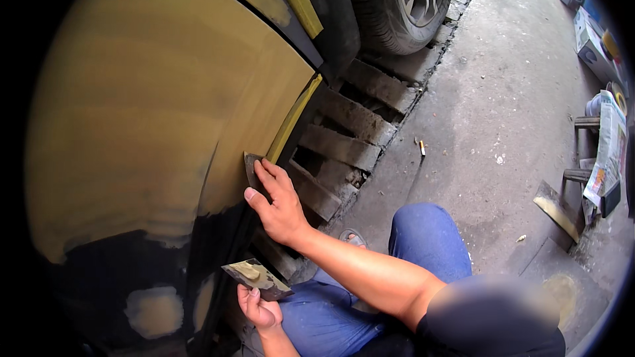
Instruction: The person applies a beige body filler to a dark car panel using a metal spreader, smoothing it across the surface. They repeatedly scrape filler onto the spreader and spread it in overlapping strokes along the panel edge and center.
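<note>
My right hand (278, 205) grips a small dark spreader (252, 166), pressed to the tan-coated car body panel (139, 112) beside a yellow masking tape strip (294, 116). My left hand (256, 307), lower down, holds a square plate (271, 287) carrying a lump of beige putty (246, 270). The panel's lower part shows a black area with tan patches. A thin dark line runs up the panel left of my right hand.
A wheel (403, 6) is above a slatted drain cover (344, 145) along the concrete floor (496, 79). At right are a box (589, 46), a stool with newspaper (605, 145) and a putty-smeared board (555, 208). My bent knees are beside my arms.
</note>
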A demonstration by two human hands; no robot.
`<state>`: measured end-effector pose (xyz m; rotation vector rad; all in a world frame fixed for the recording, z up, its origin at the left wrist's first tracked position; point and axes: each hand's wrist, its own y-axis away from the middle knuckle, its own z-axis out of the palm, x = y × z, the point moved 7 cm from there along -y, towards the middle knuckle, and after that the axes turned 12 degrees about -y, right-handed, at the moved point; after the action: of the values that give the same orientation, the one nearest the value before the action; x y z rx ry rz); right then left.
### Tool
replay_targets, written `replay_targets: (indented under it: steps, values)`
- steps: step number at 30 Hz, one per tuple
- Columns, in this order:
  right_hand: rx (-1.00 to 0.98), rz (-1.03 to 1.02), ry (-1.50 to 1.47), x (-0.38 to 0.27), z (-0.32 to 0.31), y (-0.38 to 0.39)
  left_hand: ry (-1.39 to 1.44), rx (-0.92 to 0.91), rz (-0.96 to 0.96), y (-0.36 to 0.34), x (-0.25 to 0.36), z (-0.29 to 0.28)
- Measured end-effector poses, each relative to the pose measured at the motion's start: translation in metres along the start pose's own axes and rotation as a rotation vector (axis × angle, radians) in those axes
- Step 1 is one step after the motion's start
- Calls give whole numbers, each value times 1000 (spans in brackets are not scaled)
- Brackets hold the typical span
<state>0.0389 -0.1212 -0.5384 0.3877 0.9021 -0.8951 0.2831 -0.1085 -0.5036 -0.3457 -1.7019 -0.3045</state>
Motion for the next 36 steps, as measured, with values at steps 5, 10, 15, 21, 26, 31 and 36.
replay_targets:
  steps: [5,10,15,21,26,31,36]
  values:
    - [-41,21,9,1,7,11,15,-15,5,-1,2,4]
    - [-329,105,-95,2,0,18,78,-51,23,-2,5,7]
    - [-651,28,-265,-60,-25,25,200,43,18,-3,36,49]
    - [-903,-176,-156,-79,-49,67,253,3,19,-19,59,74]
    - [-800,-306,119,-49,-64,39,240,-4,88,-15,67,59]
    - [-114,-101,174,-39,-100,-76,187,-17,93,-10,49,25]
    - [71,-103,284,-50,-104,-119,188,52,-8,3,12,-3]
